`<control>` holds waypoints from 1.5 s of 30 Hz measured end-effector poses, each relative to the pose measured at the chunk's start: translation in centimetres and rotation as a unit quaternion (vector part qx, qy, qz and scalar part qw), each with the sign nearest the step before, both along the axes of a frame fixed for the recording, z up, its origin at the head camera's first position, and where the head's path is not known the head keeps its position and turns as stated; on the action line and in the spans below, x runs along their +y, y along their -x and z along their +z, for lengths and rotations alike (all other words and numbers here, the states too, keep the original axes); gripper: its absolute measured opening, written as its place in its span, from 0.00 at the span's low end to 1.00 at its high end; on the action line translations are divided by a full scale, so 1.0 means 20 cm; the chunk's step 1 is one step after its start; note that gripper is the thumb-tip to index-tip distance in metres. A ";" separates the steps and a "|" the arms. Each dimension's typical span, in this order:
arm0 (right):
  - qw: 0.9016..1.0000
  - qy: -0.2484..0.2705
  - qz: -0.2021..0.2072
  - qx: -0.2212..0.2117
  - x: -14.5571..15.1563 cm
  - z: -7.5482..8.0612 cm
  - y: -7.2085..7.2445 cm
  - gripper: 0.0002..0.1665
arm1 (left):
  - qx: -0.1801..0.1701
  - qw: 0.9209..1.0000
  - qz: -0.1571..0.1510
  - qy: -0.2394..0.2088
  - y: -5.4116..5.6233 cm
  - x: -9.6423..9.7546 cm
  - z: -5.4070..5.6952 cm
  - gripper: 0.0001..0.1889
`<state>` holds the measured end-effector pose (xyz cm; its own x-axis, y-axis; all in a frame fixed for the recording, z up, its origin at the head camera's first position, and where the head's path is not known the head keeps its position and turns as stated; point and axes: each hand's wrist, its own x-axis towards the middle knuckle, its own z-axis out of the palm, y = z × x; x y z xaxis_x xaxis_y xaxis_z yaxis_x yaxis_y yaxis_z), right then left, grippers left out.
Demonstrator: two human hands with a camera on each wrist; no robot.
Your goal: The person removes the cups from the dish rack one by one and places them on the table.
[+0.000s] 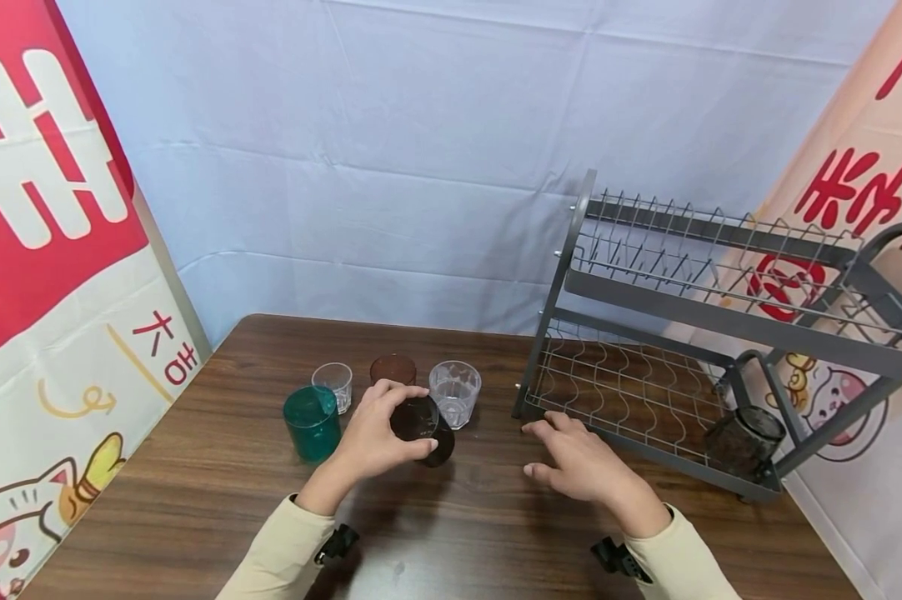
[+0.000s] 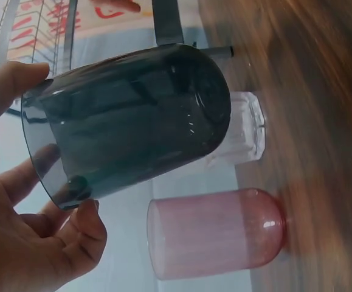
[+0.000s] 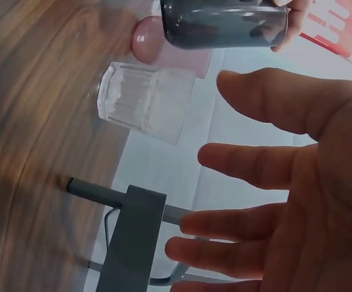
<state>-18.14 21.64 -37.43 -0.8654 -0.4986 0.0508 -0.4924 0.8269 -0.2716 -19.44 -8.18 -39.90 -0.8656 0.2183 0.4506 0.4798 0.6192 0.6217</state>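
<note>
My left hand [image 1: 372, 433] grips a dark smoky glass [image 2: 133, 115] near its rim, thumb on one side and fingers on the other. In the left wrist view the glass looks raised off the tabletop and slightly tilted. Behind it stand a clear faceted glass [image 1: 454, 393] and a reddish-pink glass [image 2: 218, 234]. A teal glass [image 1: 312, 423] and a small clear glass [image 1: 334, 385] are left of them. My right hand [image 1: 580, 462] has its fingers spread and holds nothing, near the front left corner of the dish rack [image 1: 646, 312].
Another dark glass [image 1: 745, 439] lies in the rack's lower tier at the right end. The grey two-tier rack takes up the right of the wooden table [image 1: 481, 533]. A white cloth [image 1: 391, 183] hangs behind, with printed banners at both sides.
</note>
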 end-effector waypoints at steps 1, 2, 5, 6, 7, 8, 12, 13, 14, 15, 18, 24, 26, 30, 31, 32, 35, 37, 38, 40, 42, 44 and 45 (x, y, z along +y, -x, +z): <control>1.000 -0.009 -0.001 0.000 0.00 0.00 0.00 0.27 | -0.003 1.000 0.003 0.002 0.00 0.00 0.00 0.31; 1.000 -0.015 -0.002 0.000 0.01 0.01 0.00 0.27 | -0.006 1.000 0.005 0.003 0.00 -0.01 0.00 0.31; 1.000 -0.027 -0.008 0.006 0.03 0.02 -0.01 0.27 | -0.011 1.000 0.014 0.011 0.00 -0.02 0.01 0.31; 0.999 -0.029 -0.011 0.007 0.03 0.02 -0.01 0.28 | -0.013 1.000 0.016 0.014 0.00 -0.03 0.01 0.31; 0.999 -0.029 -0.015 0.007 0.04 0.02 0.00 0.28 | -0.014 1.000 0.020 0.017 0.00 -0.03 0.01 0.31; 0.999 -0.028 -0.019 0.006 0.04 0.02 0.00 0.28 | -0.014 0.999 0.022 0.020 0.00 -0.04 0.01 0.31; 0.999 -0.025 -0.032 -0.001 0.07 0.03 0.00 0.29 | -0.022 0.998 0.036 0.035 0.00 -0.06 0.01 0.30; 0.999 -0.024 -0.035 -0.002 0.08 0.03 0.00 0.29 | -0.025 0.998 0.040 0.038 0.00 -0.07 0.01 0.30; 0.999 -0.025 -0.038 -0.002 0.09 0.04 0.00 0.29 | -0.029 0.998 0.042 0.041 0.00 -0.07 0.01 0.31; 0.999 -0.027 -0.041 -0.001 0.10 0.04 0.00 0.29 | -0.031 0.998 0.045 0.044 0.00 -0.07 0.01 0.30; 0.998 -0.034 -0.050 0.002 0.11 0.04 0.00 0.30 | -0.035 0.997 0.046 0.052 0.01 -0.08 0.01 0.30; 0.996 -0.053 -0.069 -0.002 0.14 0.04 0.00 0.31 | -0.028 0.996 0.052 0.073 0.02 -0.11 0.00 0.31; 0.995 -0.059 -0.076 0.001 0.15 0.05 0.00 0.32 | -0.023 0.995 0.054 0.081 0.02 -0.11 0.00 0.31; 0.994 -0.065 -0.090 0.006 0.19 0.06 0.00 0.32 | -0.014 0.994 0.052 0.097 0.02 -0.12 0.00 0.31; 0.994 -0.064 -0.094 0.004 0.19 0.06 0.00 0.33 | -0.013 0.993 0.053 0.102 0.02 -0.12 0.00 0.31; 0.993 -0.064 -0.097 0.002 0.20 0.07 0.00 0.33 | -0.013 0.993 0.054 0.106 0.02 -0.12 0.00 0.31; 0.992 -0.063 -0.106 -0.006 0.23 0.07 0.01 0.34 | -0.015 0.991 0.060 0.121 0.02 -0.12 -0.01 0.31; 0.992 -0.062 -0.112 -0.011 0.25 0.07 0.02 0.34 | -0.018 0.989 0.064 0.133 0.02 -0.12 -0.01 0.31; 0.991 -0.062 -0.114 -0.014 0.26 0.07 0.02 0.34 | -0.020 0.988 0.066 0.138 0.02 -0.12 -0.01 0.31; 0.991 -0.060 -0.118 -0.019 0.28 0.07 0.03 0.35 | -0.025 0.987 0.068 0.147 0.03 -0.12 -0.01 0.31; 0.990 -0.060 -0.123 -0.025 0.30 0.07 0.03 0.35 | -0.030 0.985 0.070 0.154 0.03 -0.12 -0.01 0.31; 0.990 -0.060 -0.127 -0.028 0.31 0.07 0.04 0.36 | -0.035 0.984 0.072 0.158 0.03 -0.12 -0.02 0.31; 0.989 -0.059 -0.129 -0.028 0.32 0.07 0.04 0.36 | -0.037 0.983 0.072 0.162 0.03 -0.12 -0.02 0.31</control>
